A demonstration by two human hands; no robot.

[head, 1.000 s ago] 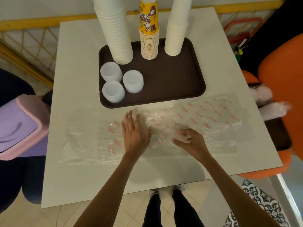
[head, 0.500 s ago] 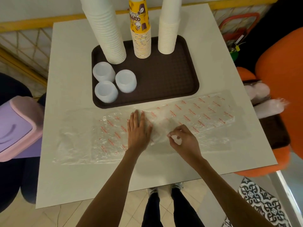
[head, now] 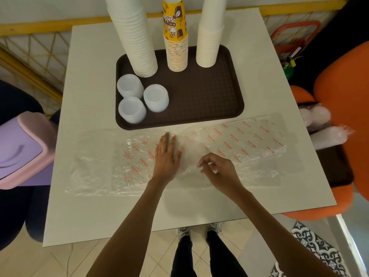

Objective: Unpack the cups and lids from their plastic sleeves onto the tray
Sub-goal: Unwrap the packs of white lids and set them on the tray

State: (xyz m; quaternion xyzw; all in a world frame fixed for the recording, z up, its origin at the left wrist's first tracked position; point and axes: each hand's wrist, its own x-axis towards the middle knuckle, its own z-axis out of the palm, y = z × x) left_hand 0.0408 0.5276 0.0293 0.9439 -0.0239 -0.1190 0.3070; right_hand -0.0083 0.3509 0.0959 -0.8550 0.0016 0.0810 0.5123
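Note:
A brown tray (head: 219, 100) at the table's far side carries two tall white cup stacks (head: 137, 43) (head: 209, 37), a yellow printed cup stack (head: 176, 45) and three short stacks of translucent lids (head: 131, 109). Empty clear plastic sleeves with red print (head: 249, 140) lie flat across the table in front of the tray. My left hand (head: 166, 156) presses flat on the sleeves near their middle. My right hand (head: 217, 169) hovers just right of it with loosely curled fingers, fingertips at a folded white patch of plastic, holding nothing that I can make out.
The white table (head: 95, 80) ends close to my body. An orange chair (head: 343, 92) at the right holds a second tray with more wrapped cups (head: 327, 136). A purple and pink bin (head: 22, 148) stands at the left.
My right hand has let go of the bunched plastic and loosened its fingers. My left hand stays pressed flat on the sleeves.

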